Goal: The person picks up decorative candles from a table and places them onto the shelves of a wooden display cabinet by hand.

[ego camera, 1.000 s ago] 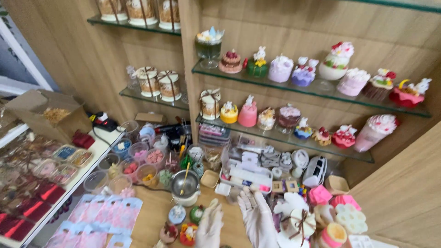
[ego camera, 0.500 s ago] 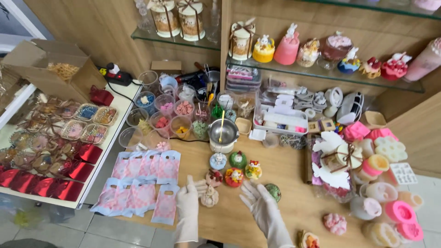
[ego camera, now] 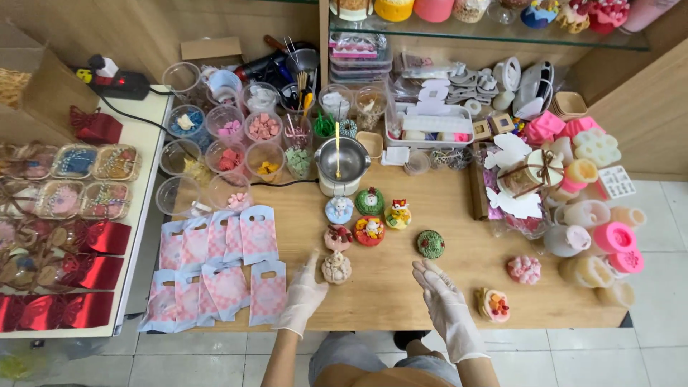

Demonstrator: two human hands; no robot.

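White gloves on both hands, and neither one has hold of anything. The left hand [ego camera: 304, 294] lies flat with fingers spread over the wooden table [ego camera: 387, 294], fingertips just beside a small beige decorated candle [ego camera: 336, 267] that sits at about one o'clock from the palm. The right hand [ego camera: 446, 304] hovers open too, fingers loosely fanned and pointing toward eleven o'clock, nothing in its grasp.

The left hand is clearly the nearer of the two to that beige piece; the right is closer to the green round candle [ego camera: 431, 244], which lies at twelve o'clock from its fingertips, a short way apart. The beige candle is squat and roundish, no long axis to speak of.

Moving outward: beyond the beige one, at twelve o'clock, a cluster of small round candles — a pink one [ego camera: 337, 237], a red one [ego camera: 369, 231], a blue one [ego camera: 339, 210]. Behind them stands a metal melting pot [ego camera: 342, 161]. At nine o'clock from the left hand, pink gift bags [ego camera: 226, 269] lie overlapped. At three o'clock from the right hand sits a fruit-topped candle [ego camera: 493, 304], with a pink flower candle [ego camera: 524, 269] above it. Nothing stands between left fingertips and the beige candle.
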